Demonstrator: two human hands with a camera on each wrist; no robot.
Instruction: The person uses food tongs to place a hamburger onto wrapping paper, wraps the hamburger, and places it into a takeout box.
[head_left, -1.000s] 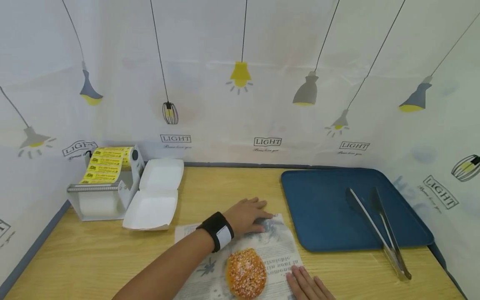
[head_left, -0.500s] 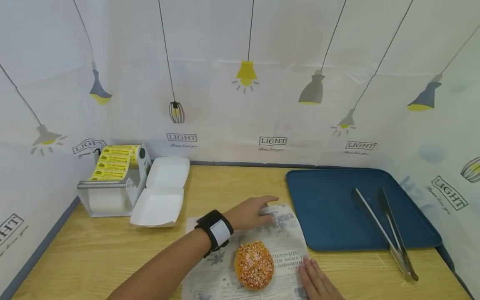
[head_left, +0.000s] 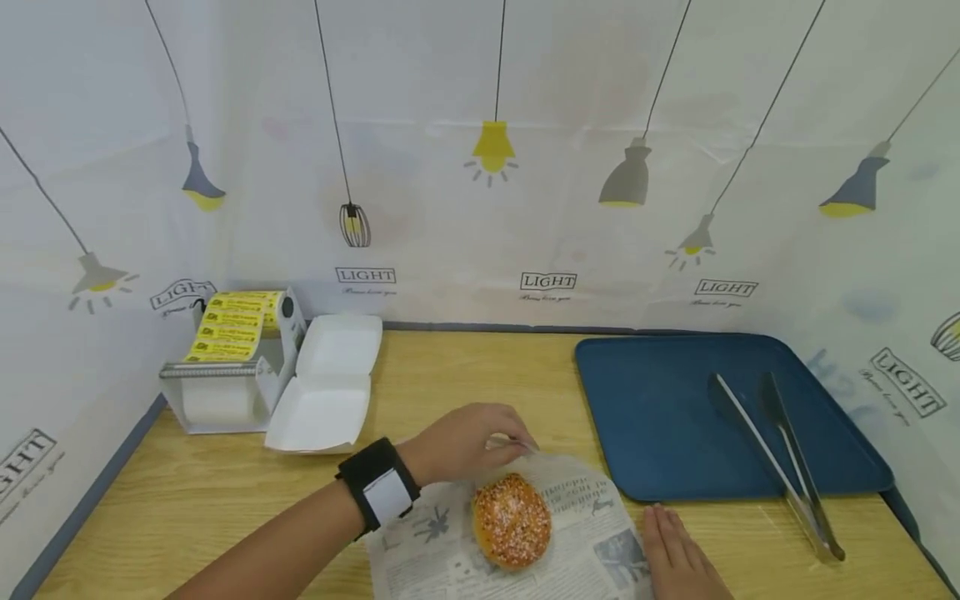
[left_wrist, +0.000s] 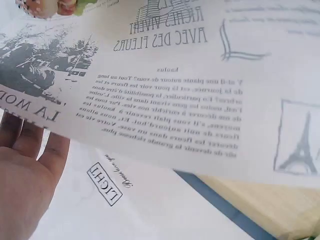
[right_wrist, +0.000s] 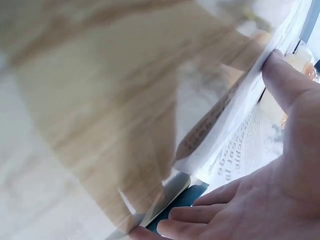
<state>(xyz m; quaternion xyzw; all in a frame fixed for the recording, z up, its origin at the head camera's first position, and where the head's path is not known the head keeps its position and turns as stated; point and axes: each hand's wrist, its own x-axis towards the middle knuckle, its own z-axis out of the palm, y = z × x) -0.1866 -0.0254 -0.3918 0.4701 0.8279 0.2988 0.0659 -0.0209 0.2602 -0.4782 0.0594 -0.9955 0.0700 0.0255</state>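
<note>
A hamburger (head_left: pixel 512 522) with a seeded, sugar-flecked bun sits on a printed sheet of wrapping paper (head_left: pixel 551 558). In the left wrist view, some green leaf shows below the bun (left_wrist: pixel 47 5). My left hand (head_left: pixel 471 442) pinches the paper's far edge between thumb and fingers and holds it raised just behind the hamburger; fingertips are partly hidden behind the paper in the left wrist view. My right hand (head_left: pixel 678 557) lies at the paper's right edge with fingers straight. In the right wrist view, its thumb (right_wrist: pixel 280 75) touches the paper's edge.
A blue tray (head_left: pixel 660 417) stands at the back right, with metal tongs (head_left: pixel 795 475) lying across its front edge. Back left are an opened white takeaway box (head_left: pixel 322 408) and a label dispenser (head_left: pixel 225 367) with yellow stickers. A printed curtain (head_left: pixel 450 250) closes off the back.
My left hand has drawn back toward me and now grips the paper's far edge, lifted nearer the hamburger. My right hand has shifted slightly right along the paper's side.
</note>
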